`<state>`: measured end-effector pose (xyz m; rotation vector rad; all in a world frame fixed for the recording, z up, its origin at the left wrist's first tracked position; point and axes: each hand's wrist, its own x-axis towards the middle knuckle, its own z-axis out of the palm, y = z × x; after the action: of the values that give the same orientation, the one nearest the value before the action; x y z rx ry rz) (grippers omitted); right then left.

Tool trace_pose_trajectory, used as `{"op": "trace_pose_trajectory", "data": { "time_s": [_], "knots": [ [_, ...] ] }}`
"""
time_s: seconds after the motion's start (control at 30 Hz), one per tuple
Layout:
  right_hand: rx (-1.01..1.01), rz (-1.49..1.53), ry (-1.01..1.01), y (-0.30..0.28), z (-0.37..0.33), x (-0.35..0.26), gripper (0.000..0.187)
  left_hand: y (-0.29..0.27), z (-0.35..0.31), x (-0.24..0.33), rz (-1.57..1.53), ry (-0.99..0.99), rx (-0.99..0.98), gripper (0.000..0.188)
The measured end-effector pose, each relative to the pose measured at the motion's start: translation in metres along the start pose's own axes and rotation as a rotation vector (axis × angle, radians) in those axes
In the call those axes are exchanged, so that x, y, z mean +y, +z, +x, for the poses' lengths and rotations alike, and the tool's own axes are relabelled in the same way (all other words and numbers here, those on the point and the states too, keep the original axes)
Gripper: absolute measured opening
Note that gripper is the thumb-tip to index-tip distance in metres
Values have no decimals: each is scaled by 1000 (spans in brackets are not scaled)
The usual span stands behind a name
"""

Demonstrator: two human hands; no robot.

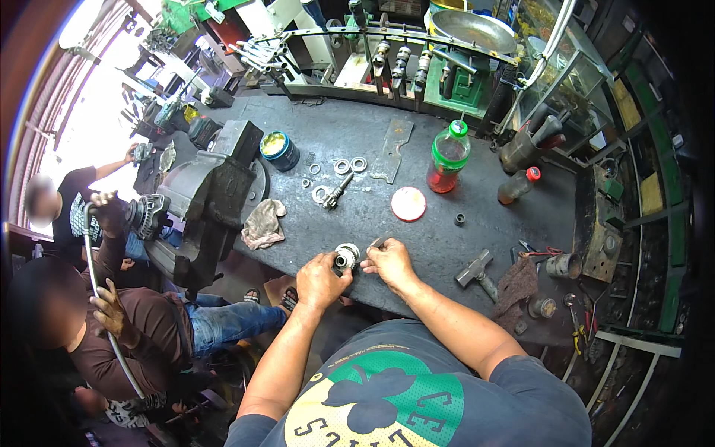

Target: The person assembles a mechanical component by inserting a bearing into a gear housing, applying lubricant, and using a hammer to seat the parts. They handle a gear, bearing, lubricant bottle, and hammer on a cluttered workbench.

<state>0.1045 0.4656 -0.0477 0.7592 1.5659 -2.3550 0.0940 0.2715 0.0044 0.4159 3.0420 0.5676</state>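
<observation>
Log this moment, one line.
left hand: holds silvery round metal part | right hand: holds grey piece, shape unclear | on dark bench: crumpled grey cloth, white red-rimmed disc

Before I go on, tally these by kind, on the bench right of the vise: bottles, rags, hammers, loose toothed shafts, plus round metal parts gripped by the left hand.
Bottles: 2 (green-capped bottle, red-capped bottle)
Rags: 2 (pale rag, brown rag)
Hammers: 1 (hammer)
Loose toothed shafts: 1 (toothed shaft)
Left hand: 1 (round metal part)
Total: 7

Glare (93, 112) floods upper left (edges warp).
</observation>
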Motion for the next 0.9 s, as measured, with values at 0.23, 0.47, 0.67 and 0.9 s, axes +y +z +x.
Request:
{"op": "trace_pose_trajectory", "data": {
  "time_s": [0.23,0.47,0.67,0.9],
  "knots": [
    [35,10,108,9,4,3,17,-4,0,6,-21,-21,13,55],
    [-112,349,229,3,17,22,15,-8,0,4,-41,8,-46,53],
    [-82,299,274,-5,20,18,13,-10,11,13,1,16,-91,49],
    [-46,-210,34,3,4,-8,14,-19,22,20,155,50,-200,48]
  ]
}}
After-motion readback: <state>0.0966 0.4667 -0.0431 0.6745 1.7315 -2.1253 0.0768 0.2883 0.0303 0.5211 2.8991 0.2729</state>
